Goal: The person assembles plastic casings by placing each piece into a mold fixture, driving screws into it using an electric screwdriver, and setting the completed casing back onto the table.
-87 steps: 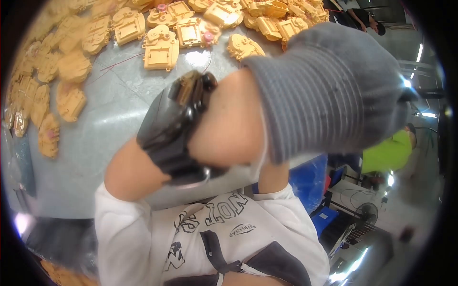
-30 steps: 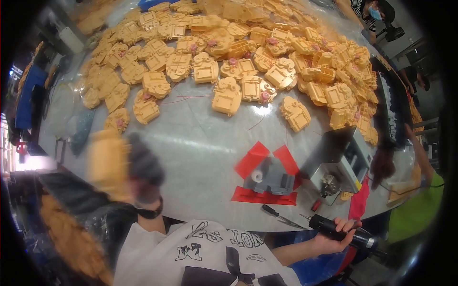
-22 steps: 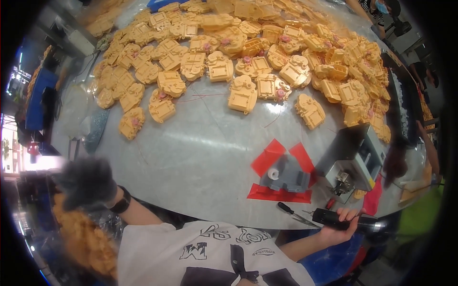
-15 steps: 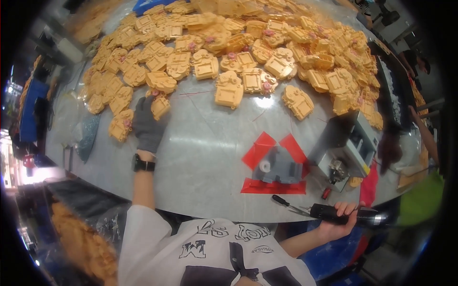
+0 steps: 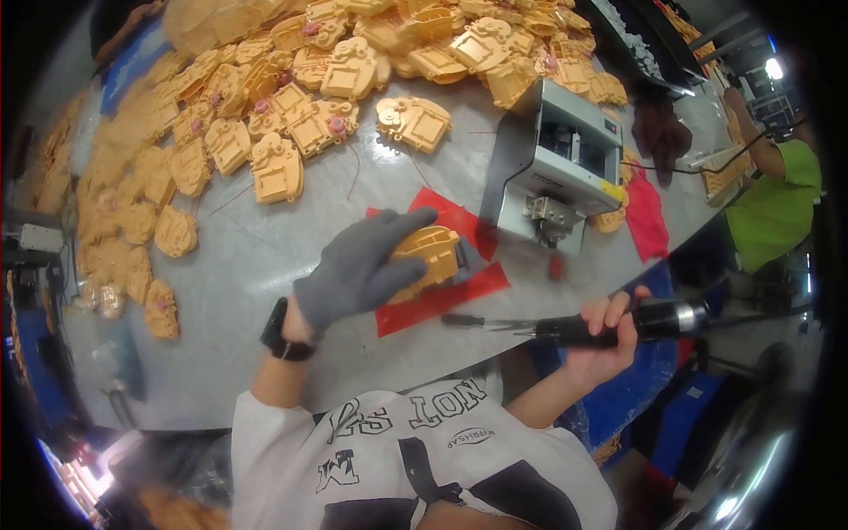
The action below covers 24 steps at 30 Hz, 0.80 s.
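Observation:
My left hand (image 5: 353, 269), in a grey glove, has its fingers wrapped round a yellow plastic housing (image 5: 431, 250). It holds the housing right over a grey fixture (image 5: 473, 262), whose edge shows beside the part; whether the part is seated there is hidden. Strips of red tape (image 5: 442, 303) surround the fixture. At the table's near edge my bare right hand (image 5: 605, 343) grips a black electric screwdriver (image 5: 565, 332), its tip toward the left. Close to that tip lies a small black-handled tool (image 5: 461, 320), with thin metal tweezers (image 5: 508, 325) alongside.
A grey box-shaped machine (image 5: 552, 163), seemingly a screw feeder, stands right of the fixture. Many loose yellow housings (image 5: 278, 168) spread across the far and left table (image 5: 256, 265). A pink cloth (image 5: 647, 216) lies right of the machine. Another person's green garment (image 5: 777, 208) shows far right.
My left hand has moved from the housings at the left to the fixture, now with a yellow housing in it. My right hand still holds the electric screwdriver. The whole view has shifted.

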Each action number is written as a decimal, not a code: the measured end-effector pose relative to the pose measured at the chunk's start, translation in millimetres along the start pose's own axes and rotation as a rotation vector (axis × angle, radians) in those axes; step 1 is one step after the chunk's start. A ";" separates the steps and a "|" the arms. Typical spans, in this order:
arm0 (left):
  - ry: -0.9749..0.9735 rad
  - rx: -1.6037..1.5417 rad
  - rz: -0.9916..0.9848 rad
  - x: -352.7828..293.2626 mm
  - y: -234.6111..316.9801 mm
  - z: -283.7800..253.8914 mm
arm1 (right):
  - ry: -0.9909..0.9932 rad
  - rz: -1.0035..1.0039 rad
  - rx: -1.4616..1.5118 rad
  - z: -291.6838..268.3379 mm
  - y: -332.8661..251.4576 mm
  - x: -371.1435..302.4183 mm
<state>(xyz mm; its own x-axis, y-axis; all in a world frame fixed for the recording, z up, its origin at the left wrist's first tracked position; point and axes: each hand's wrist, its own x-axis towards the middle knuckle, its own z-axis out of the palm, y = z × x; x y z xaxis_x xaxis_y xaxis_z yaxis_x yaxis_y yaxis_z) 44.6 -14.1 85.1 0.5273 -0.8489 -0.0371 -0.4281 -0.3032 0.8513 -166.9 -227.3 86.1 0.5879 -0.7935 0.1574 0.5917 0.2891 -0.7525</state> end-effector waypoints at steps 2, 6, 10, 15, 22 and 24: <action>0.000 0.204 0.031 22.7 -7.3 16.1 | 0.015 -0.010 -0.008 -7.5 -1.9 -1.6; 0.088 0.389 0.077 18.8 -15.1 25.4 | 0.052 -0.022 -0.024 -13.3 -3.7 -1.7; 0.135 0.331 0.108 17.7 -27.6 36.5 | 0.116 -0.046 -0.033 0.8 3.2 10.6; 0.123 0.364 0.022 13.6 -17.2 32.8 | 0.011 -0.445 -0.205 55.6 0.0 65.2; 0.611 0.171 0.110 -25.9 -37.1 79.5 | -0.051 -0.307 -0.446 72.0 32.0 88.6; 0.615 0.139 0.110 -32.5 -36.6 77.4 | -0.079 -0.269 -0.497 69.3 30.6 82.5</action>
<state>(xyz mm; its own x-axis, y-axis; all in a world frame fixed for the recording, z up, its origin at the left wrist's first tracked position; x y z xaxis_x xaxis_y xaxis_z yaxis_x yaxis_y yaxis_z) -13.6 -9.0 14.7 0.7821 -0.4870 0.3888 -0.5731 -0.3170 0.7557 -62.1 -246.8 120.4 0.5034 -0.7562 0.4179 0.4070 -0.2191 -0.8867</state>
